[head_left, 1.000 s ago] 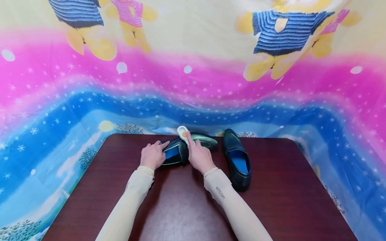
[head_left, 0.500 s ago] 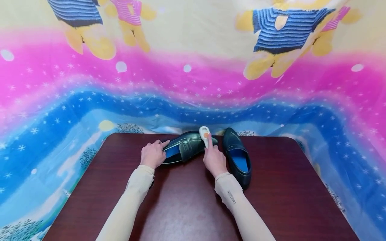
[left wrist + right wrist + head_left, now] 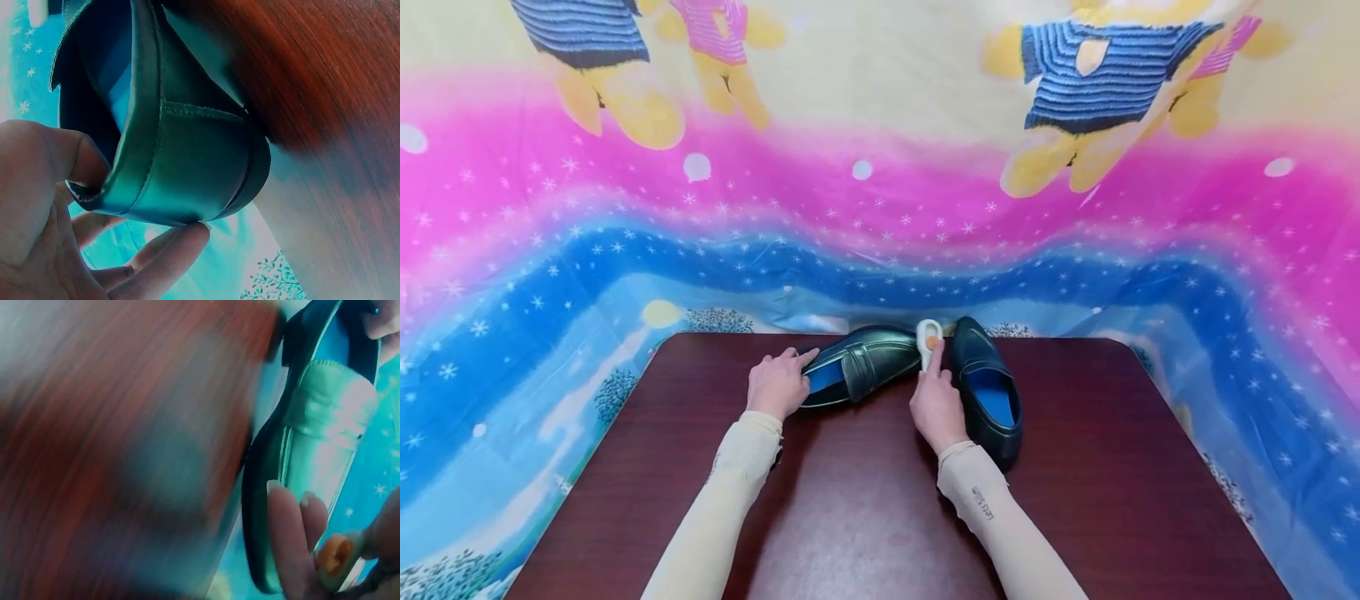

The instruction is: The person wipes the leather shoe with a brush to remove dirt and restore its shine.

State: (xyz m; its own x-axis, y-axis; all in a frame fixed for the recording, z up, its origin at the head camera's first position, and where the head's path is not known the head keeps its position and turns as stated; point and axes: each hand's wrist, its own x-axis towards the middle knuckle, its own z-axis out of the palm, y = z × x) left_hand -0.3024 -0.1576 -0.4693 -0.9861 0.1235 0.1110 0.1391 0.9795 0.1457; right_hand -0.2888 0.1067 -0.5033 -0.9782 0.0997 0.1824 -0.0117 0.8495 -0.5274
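A dark green leather loafer [image 3: 880, 354] with a blue insole lies slantwise at the back of the table, toe to the right. My left hand [image 3: 775, 386] pinches its heel; in the left wrist view the thumb is inside the heel counter [image 3: 187, 162] and fingers are outside. My right hand [image 3: 938, 407] grips a small white tool [image 3: 927, 336] with a rounded end and an orange button [image 3: 336, 554], its index finger along the top. That tool is at the loafer's toe, its working side hidden. In the right wrist view, fingertips overlap the shoe's vamp [image 3: 322, 462].
A matching loafer [image 3: 973, 354] stands just right of my right hand, toe toward the back. Both shoes are near the far edge of the dark red-brown table [image 3: 865, 517]. Behind it hangs a printed cloth [image 3: 865, 233] with bears and snowflakes.
My right hand has moved right with the white tool, from the loafer's strap along the vamp to its toe. My left hand stays at the heel.
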